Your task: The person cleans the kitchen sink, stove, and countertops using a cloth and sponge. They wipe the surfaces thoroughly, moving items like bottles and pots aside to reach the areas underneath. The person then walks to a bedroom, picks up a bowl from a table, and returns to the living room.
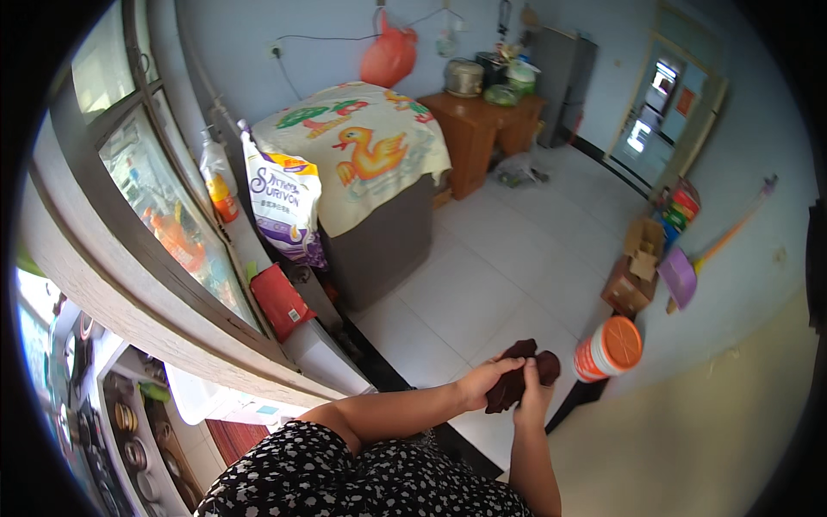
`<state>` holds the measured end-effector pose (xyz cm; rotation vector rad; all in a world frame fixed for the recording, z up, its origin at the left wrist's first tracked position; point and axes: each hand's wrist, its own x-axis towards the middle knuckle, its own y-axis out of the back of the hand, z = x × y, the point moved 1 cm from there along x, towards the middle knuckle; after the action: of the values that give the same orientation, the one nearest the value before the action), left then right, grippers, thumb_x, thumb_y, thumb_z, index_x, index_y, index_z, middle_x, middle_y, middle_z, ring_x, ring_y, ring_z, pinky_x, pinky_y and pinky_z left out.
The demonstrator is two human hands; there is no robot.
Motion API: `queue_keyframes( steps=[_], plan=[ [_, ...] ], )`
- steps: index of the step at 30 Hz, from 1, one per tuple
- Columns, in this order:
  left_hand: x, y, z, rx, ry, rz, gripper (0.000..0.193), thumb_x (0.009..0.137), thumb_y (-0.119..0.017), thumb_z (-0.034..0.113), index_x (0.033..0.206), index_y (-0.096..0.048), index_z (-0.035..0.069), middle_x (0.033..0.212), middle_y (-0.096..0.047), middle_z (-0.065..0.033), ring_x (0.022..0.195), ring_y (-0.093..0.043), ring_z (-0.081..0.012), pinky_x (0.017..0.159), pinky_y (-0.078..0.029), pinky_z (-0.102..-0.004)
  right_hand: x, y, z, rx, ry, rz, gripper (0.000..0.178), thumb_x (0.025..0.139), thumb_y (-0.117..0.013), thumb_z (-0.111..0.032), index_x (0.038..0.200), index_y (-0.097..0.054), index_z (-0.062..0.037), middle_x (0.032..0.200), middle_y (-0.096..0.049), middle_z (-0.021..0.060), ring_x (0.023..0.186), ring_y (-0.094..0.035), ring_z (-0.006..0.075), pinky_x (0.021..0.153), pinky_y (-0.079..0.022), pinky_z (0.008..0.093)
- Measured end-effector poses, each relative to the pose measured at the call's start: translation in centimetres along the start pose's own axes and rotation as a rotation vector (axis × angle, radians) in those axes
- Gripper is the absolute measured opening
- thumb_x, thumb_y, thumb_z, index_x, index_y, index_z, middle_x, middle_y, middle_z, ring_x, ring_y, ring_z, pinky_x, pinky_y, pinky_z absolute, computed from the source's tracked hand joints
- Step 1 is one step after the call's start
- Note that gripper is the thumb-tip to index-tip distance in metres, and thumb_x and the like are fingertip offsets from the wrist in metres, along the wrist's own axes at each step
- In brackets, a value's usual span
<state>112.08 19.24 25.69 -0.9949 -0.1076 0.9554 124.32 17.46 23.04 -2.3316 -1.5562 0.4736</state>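
A dark maroon cloth (505,394), bunched and crumpled, is held between my two hands in front of my body. My left hand (480,384) closes on its left side, thumb on top. My right hand (535,392) grips the right part, thumb laid over it. The folds hide most of my fingers. Both forearms reach forward, and the cloth hangs above the white tiled floor (482,323), apart from any surface.
To the right stand a white bucket (587,360) with an orange lid, cardboard boxes (627,289) and a purple dustpan (679,277). A duck-patterned cover (370,189) drapes a grey appliance ahead. Left, a window ledge bears a red packet (280,297) and a white-purple bag (282,202).
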Motion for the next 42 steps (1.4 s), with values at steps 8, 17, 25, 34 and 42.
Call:
queue_keyframes(
  steps=[8, 17, 25, 34, 42],
  plan=[
    [10.4, 4.9, 9.7, -0.294, -0.193, -0.214, 0.031, 0.088, -0.054, 0.014, 0.116, -0.054, 0.001, 0.105, -0.06, -0.0167, 0.088, -0.062, -0.0282, 0.077, -0.051, -0.0362, 13.1, -10.5, -7.7, 0.122, 0.063, 0.019, 0.03, 0.083, -0.068, -0.012, 0.108, -0.052, -0.0066, 0.098, -0.056, 0.0024, 0.093, -0.056, 0.0158, 0.081, -0.047, 0.0296],
    [18.2, 7.5, 24.1, -0.436, -0.233, -0.281, 0.036, 0.098, -0.045, 0.046, 0.098, -0.043, 0.01, 0.092, -0.047, -0.0055, 0.091, -0.047, -0.0202, 0.088, -0.042, -0.0381, 23.3, -18.9, -6.3, -0.144, 0.165, -0.268, 0.026, 0.08, -0.068, -0.007, 0.104, -0.06, 0.0005, 0.096, -0.063, 0.0062, 0.085, -0.061, 0.0143, 0.075, -0.049, 0.0295],
    [27.3, 3.4, 28.4, 0.1, -0.365, 0.45, 0.035, 0.089, -0.056, 0.033, 0.113, -0.055, 0.008, 0.095, -0.061, -0.0094, 0.088, -0.059, -0.0194, 0.075, -0.05, -0.0323, 36.1, -21.7, -5.0, -0.146, 0.155, -0.094, 0.029, 0.086, -0.066, -0.004, 0.113, -0.058, 0.0019, 0.113, -0.063, 0.0084, 0.1, -0.059, 0.0173, 0.089, -0.047, 0.0306],
    [45.6, 1.6, 33.9, 0.528, -0.452, 0.672, 0.036, 0.09, -0.059, 0.037, 0.092, -0.059, 0.001, 0.083, -0.061, -0.0061, 0.08, -0.06, -0.0158, 0.07, -0.049, -0.0298, 47.9, -18.7, -7.5, -0.645, 0.733, -0.295, 0.037, 0.091, -0.062, -0.014, 0.125, -0.053, -0.005, 0.128, -0.057, 0.0091, 0.113, -0.057, 0.0203, 0.095, -0.045, 0.034],
    [61.5, -5.7, 38.4, 0.106, -0.434, 0.322, 0.04, 0.087, -0.062, 0.034, 0.105, -0.062, -0.002, 0.089, -0.063, -0.0083, 0.079, -0.06, -0.0165, 0.071, -0.05, -0.0304, 65.7, -12.2, -9.7, -0.339, 0.468, -0.046, 0.033, 0.092, -0.059, -0.011, 0.122, -0.056, 0.003, 0.124, -0.06, 0.0124, 0.115, -0.056, 0.0208, 0.102, -0.038, 0.0315]
  ],
)
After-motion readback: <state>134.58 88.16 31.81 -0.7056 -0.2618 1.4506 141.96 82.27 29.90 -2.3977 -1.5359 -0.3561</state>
